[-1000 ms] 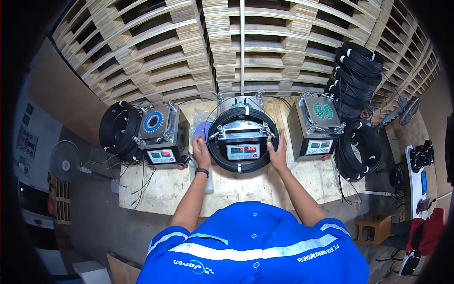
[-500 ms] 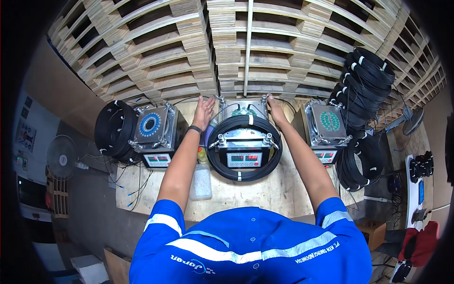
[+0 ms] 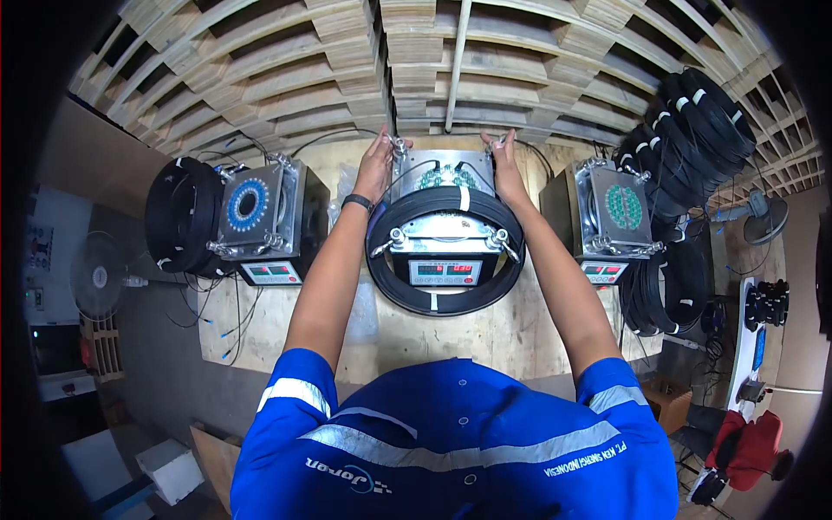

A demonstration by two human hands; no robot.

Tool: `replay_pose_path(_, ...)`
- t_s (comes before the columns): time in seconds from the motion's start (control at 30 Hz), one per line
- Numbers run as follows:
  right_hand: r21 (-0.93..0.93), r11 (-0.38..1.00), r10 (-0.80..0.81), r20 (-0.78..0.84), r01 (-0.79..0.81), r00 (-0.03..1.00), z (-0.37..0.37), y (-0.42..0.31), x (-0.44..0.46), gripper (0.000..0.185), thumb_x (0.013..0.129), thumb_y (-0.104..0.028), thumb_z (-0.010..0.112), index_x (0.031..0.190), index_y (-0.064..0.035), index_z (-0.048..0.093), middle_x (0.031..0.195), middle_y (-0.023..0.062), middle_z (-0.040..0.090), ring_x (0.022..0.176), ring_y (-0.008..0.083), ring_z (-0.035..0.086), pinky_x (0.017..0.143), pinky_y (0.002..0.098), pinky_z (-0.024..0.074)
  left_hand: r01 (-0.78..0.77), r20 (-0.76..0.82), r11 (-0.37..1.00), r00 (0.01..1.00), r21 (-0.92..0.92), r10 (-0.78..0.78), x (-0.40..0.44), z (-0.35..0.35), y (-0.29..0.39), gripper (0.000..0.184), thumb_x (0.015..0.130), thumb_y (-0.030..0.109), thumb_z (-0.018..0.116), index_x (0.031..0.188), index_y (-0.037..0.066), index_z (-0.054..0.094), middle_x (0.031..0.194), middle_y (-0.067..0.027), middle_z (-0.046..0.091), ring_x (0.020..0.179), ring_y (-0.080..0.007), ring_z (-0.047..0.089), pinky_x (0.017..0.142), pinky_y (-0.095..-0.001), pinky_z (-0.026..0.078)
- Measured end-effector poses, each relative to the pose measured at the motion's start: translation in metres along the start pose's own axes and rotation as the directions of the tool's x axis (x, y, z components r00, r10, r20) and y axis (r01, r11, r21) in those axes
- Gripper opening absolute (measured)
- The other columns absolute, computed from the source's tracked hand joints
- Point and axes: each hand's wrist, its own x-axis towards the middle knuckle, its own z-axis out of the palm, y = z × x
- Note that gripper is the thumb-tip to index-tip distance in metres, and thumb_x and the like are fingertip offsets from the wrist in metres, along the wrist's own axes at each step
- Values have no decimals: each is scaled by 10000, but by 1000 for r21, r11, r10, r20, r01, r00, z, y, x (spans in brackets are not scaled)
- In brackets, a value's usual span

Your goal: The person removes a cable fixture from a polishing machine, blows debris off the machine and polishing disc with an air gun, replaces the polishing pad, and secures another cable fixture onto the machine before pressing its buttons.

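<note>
The middle metal machine (image 3: 423,159) has a lit red and green display on its front. A coil of black cable (image 3: 392,293) with white ties leans around that front, its upper part over the machine's top plate. My left hand (image 3: 374,169) is at the back left corner, by a clamp post, its fingers pointing away. My right hand (image 3: 505,165) is at the back right corner clamp, with thumb and forefinger apart. Neither hand touches the coil; whether the fingers grip the clamps is too small to tell.
On the wooden table (image 3: 286,334), a machine with a blue connector ring (image 3: 247,204) stands left and one with green connectors (image 3: 622,206) right. Black coils (image 3: 180,215) lie far left; stacked coils (image 3: 706,117) rise at the right. Wooden pallets (image 3: 303,69) stand behind.
Both hands have left the coil's sides and reached forward to the machine's back corners. The coil stays around the machine's front. The view has shifted slightly.
</note>
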Motion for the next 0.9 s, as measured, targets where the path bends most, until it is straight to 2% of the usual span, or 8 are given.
replay_pose_path(0.23, 77, 996, 48, -59, -44, 997, 4, 6, 0, 818, 1055, -452, 324, 1510, 43, -142, 1434, 131, 510, 1374, 243, 397, 1156, 298, 216, -88, -57, 995, 995, -47, 85, -3, 9, -6, 640, 1052, 279, 444, 1554, 35, 129, 1045, -157, 689, 1029, -227, 645, 978, -326, 459)
replay_pose_path(0.3, 101, 994, 45, -96, -35, 994, 4, 8, -2, 789, 1049, -459, 354, 1523, 32, -42, 1407, 136, 534, 1317, 229, 451, 1136, 300, 254, -96, -97, 994, 991, -55, 90, -2, 7, -10, 479, 1045, 259, 468, 1436, 17, 335, 1038, -170, 693, 995, -224, 661, 936, -327, 491)
replay_pose_path(0.4, 237, 971, 40, -76, -21, 996, 4, 9, 0, 740, 1039, -431, 398, 1516, 20, 56, 1361, 138, 572, 1222, 206, 507, 1096, 297, 307, -130, -83, 990, 989, -53, 126, 3, 4, -12, 284, 1040, 239, 481, 1232, 45, 403, 1026, -195, 694, 970, -227, 671, 899, -328, 510)
replay_pose_path(0.6, 202, 978, 74, -73, -58, 995, -5, 2, 3, 685, 1002, -322, 454, 1503, 24, 139, 1218, 119, 657, 1112, 175, 545, 1037, 290, 357, -143, -183, 988, 972, 50, 150, -2, 12, -6, 232, 1023, 197, 517, 1166, 80, 377, 1033, -201, 663, 908, -235, 670, 829, -344, 557)
replay_pose_path(0.7, 120, 992, 59, -122, -44, 991, -4, -2, 2, 670, 1003, -337, 427, 1511, 21, 175, 1182, 120, 670, 1100, 176, 553, 1035, 289, 358, -157, -195, 985, 966, 66, 167, -3, 12, -5, 282, 1010, 177, 551, 1215, 84, 381, 1005, -118, 621, 907, -208, 675, 794, -309, 561)
replay_pose_path(0.83, 69, 986, 149, 21, -150, 989, -5, 0, 13, 536, 1013, -358, 287, 1420, -101, 521, 1144, 109, 671, 1011, 178, 584, 939, 283, 428, -162, -177, 987, 970, 21, 163, -4, 10, -5, 279, 1007, 177, 562, 1223, 67, 423, 1008, -104, 621, 924, -206, 685, 788, -303, 565)
replay_pose_path(0.87, 61, 988, 136, 60, -140, 989, -8, 3, 17, 544, 1009, -356, 276, 1422, -100, 519, 1144, 106, 669, 1007, 178, 584, 941, 283, 427, -157, -179, 987, 970, 43, 162, -3, 10, -5, 275, 1006, 173, 564, 1223, 61, 435, 1010, -103, 621, 925, -204, 685, 796, -302, 566)
replay_pose_path(0.9, 47, 990, 127, 100, -132, 987, -11, 4, 18, 552, 1005, -354, 265, 1424, -99, 517, 1143, 104, 668, 1003, 178, 584, 942, 283, 426, -171, -218, 983, 959, 72, 183, 2, 4, -12, 260, 1003, 205, 577, 1204, 68, 485, 976, -67, 629, 820, -133, 659, 687, -257, 539)
